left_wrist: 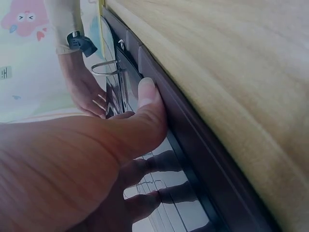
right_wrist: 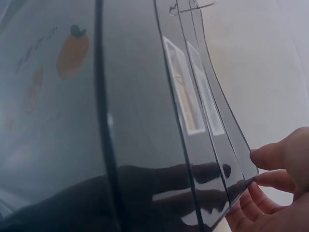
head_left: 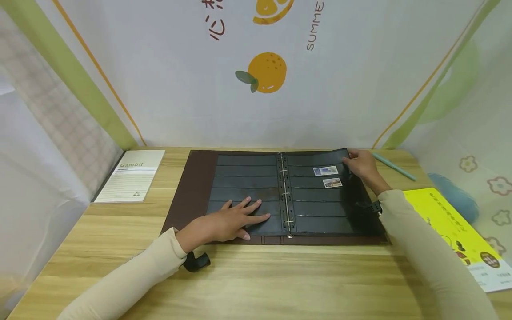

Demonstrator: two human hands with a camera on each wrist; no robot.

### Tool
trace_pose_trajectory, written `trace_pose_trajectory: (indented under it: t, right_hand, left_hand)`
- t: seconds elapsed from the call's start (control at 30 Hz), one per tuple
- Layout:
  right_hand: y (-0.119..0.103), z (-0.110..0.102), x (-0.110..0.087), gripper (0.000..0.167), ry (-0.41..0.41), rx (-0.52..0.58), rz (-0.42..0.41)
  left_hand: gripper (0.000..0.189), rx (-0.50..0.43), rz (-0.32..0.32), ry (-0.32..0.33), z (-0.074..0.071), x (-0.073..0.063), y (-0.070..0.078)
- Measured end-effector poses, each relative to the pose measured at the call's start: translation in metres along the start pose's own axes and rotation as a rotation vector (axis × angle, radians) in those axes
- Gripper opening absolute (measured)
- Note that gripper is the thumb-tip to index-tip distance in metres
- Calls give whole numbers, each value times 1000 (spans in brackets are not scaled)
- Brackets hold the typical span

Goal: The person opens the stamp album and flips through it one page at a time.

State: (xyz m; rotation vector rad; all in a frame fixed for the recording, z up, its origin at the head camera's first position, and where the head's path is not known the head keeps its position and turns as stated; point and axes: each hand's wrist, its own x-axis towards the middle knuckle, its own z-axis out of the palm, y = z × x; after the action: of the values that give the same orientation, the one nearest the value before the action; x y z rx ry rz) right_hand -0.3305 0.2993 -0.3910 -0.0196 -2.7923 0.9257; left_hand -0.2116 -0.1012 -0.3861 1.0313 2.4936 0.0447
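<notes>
An open stamp album (head_left: 176, 209) with a dark brown cover and metal rings (head_left: 285, 193) lies on the table. My left hand (head_left: 232, 220) rests with spread fingers on its left black page (head_left: 248, 171), thumb near the bottom edge. At the far right corner, my right hand (head_left: 362, 165) pinches the right-hand album page (head_left: 320, 209) between thumb and fingers. That page is lifted a little along its outer side. It carries two small stamps, an upper one (head_left: 326, 170) and a lower one (head_left: 332, 182), which also show in the right wrist view as pale-bordered strips (right_wrist: 185, 92).
A Gambit notepad (head_left: 130, 178) lies at the left. To the right are a teal pen-like stick (head_left: 394, 166) and a yellow booklet (head_left: 444, 226), partly under the right sleeve. A printed white cloth (head_left: 192, 106) hangs behind the table (head_left: 280, 284).
</notes>
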Motion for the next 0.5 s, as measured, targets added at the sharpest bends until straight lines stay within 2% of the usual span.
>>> trace_pose_trajectory:
  t: [0.07,0.13,0.3,0.4,0.5]
  right_hand:
    - [0,0,0,26,5,-17,-32]
    - [-1,-1,-1,33,8,-37,-57]
    - [0,-4,-7,49,-23,18,-37]
    - [4,-14,-16,62,-126,151,-3]
    - [12,-28,-23,69,-318,434,50]
  left_hand:
    - [74,-6,-2,1,-1,0,0]
    - [75,-7,-8,-1,-2,0,1]
    - [74,-7,-13,0,-3,-1,2]
    - [74,-15,0,0,-1,-1,4]
    - [74,-26,6,2,1,-2,4]
